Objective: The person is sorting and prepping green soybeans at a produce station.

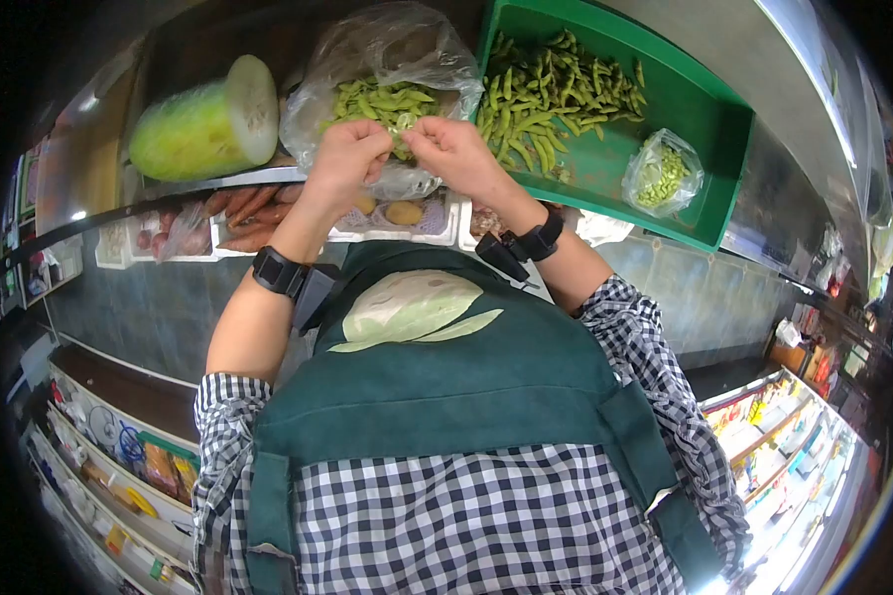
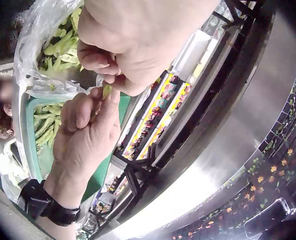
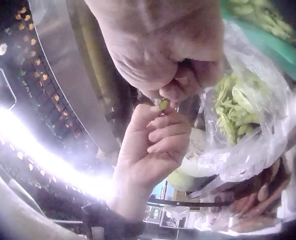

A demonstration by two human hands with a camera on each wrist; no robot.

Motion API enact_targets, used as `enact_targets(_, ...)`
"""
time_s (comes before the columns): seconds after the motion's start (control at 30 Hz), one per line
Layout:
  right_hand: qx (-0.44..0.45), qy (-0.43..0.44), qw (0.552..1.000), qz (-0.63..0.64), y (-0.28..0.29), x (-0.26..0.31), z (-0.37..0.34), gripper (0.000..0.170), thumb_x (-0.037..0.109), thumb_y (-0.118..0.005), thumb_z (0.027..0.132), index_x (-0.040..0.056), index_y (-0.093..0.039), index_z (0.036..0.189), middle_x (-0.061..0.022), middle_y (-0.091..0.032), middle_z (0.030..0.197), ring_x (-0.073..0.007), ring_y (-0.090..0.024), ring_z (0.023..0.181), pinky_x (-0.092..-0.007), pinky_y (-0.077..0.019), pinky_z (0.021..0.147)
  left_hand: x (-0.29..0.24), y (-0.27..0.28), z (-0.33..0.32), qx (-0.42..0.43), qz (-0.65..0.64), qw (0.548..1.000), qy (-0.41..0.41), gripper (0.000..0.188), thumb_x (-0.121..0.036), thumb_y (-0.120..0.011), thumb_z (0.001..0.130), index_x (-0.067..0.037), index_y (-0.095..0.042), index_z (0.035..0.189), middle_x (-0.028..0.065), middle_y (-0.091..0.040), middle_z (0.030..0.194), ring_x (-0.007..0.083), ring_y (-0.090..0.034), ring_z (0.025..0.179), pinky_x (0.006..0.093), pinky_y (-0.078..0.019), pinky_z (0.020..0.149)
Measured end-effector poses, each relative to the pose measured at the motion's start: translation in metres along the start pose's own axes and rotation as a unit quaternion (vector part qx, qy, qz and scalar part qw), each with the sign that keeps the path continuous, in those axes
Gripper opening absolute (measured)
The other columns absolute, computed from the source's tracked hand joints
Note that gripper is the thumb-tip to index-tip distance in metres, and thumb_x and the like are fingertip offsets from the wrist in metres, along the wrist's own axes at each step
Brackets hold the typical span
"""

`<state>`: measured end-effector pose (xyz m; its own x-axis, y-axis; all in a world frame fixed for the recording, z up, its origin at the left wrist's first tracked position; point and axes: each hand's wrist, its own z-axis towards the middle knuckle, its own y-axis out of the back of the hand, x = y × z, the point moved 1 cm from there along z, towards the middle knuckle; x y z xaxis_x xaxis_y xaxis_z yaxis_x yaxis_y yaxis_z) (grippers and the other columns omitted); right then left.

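Both hands meet fingertip to fingertip over a clear plastic bag of green edamame pods. The left hand and the right hand pinch a small edamame pod between thumbs and fingers. Only a short green part of that pod shows; the rest is hidden by the fingers. In the left wrist view the right hand has its other fingers curled into the palm. The left hand does likewise in the right wrist view.
At the right stands a green tray with a heap of pods and a small bag of shelled beans. A cut winter melon lies at the left. White boxes of orange-brown roots and netted produce sit below the hands.
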<state>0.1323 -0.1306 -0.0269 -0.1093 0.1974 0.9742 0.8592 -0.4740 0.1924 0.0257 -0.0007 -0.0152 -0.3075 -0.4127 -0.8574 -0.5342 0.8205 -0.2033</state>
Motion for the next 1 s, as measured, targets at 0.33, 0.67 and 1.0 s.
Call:
enact_targets(0.33, -0.026, -0.176, 0.918, 0.354, 0.036, -0.02, -0.023, 0.025, 0.021, -0.054, 0.088, 0.0052, -0.055, 0.068, 0.0007, -0.05, 0.056, -0.0045, -0.042, 0.047, -0.0174, -0.0306, 0.042, 0.011, 0.011, 0.01, -0.08, 0.025, 0.996, -0.011, 0.01, -0.009, -0.061, 0.08, -0.002, -0.058, 0.073, -0.0007, -0.051, 0.061, 0.0056, -0.04, 0.046, 0.0216, -0.0306, 0.041)
enact_targets(0.67, -0.155, 0.01, 0.891, -0.426, 0.082, -0.099, -0.021, 0.015, 0.024, -0.063, 0.078, 0.0113, -0.064, 0.087, -0.0128, -0.063, 0.069, -0.0319, -0.062, 0.068, -0.0418, -0.0493, 0.062, 0.025, -0.015, 0.006, -0.026, 0.046, 0.999, -0.01, 0.008, -0.013, -0.062, 0.084, -0.005, -0.061, 0.086, -0.0042, -0.05, 0.063, 0.0036, -0.042, 0.051, 0.0183, -0.0328, 0.045)
enact_targets(1.0, -0.067, 0.007, 0.779, -0.623, 0.074, -0.103, -0.004, 0.012, 0.011, -0.054, 0.078, 0.0067, -0.058, 0.088, -0.0136, -0.063, 0.068, -0.0291, -0.064, 0.068, -0.0393, -0.0508, 0.055, 0.024, -0.015, 0.003, -0.023, 0.06, 0.998, 0.001, 0.007, -0.012, -0.061, 0.084, -0.005, -0.061, 0.085, -0.0047, -0.051, 0.063, 0.0032, -0.042, 0.052, 0.0185, -0.0323, 0.046)
